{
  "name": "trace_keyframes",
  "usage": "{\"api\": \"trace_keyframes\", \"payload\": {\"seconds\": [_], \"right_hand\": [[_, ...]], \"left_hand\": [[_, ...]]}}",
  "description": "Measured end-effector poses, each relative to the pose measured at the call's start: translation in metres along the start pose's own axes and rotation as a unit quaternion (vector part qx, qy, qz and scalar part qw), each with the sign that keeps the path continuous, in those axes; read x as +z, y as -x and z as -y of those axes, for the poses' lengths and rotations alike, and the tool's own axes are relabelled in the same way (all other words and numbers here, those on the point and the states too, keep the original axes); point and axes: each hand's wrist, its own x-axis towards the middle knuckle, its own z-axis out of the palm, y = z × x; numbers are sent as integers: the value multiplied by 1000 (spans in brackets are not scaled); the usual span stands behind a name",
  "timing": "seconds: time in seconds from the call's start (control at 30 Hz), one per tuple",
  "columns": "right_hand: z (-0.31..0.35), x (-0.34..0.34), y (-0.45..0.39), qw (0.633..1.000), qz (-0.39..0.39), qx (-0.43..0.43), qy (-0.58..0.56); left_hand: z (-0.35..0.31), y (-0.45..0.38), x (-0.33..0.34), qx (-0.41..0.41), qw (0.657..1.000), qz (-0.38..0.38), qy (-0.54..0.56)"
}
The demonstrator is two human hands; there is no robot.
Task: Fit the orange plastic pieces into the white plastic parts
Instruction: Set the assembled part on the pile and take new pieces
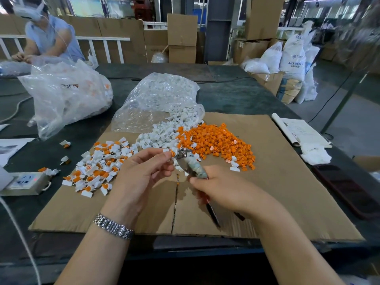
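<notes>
Orange piece (173, 154) meets white part (167, 150), pinched in the left hand (141, 173) above the cardboard (277, 182); the right hand (222, 188) grips pliers (190, 163), nose at the joint, likely to press it home. Loose orange stock (218, 140) lies at one o'clock, finished units (98, 167) at nine.

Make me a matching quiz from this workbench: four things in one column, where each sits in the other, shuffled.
1. loose orange plastic pieces
2. assembled white-and-orange parts
3. dark flat phone
4. pliers with wrapped head

A. cardboard's left side
B. right hand
C. table's right edge
D. cardboard's far middle, right of the white parts

Pairs: 1-D, 2-A, 3-C, 4-B
</notes>
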Motion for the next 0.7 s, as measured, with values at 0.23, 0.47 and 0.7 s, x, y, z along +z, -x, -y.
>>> {"api": "trace_keyframes", "payload": {"seconds": [0.23,0.47,0.7], "right_hand": [[13,13,-2,997,-3,-6,-73],[13,27,-3,995,-21,8,-98],[17,42,-4,986,-77,1,-145]], "left_hand": [[2,-3,4,24,999,-42,-21],[11,-1,13,77,986,-119,-88],[18,2,28,118,970,-193,-94]]}}
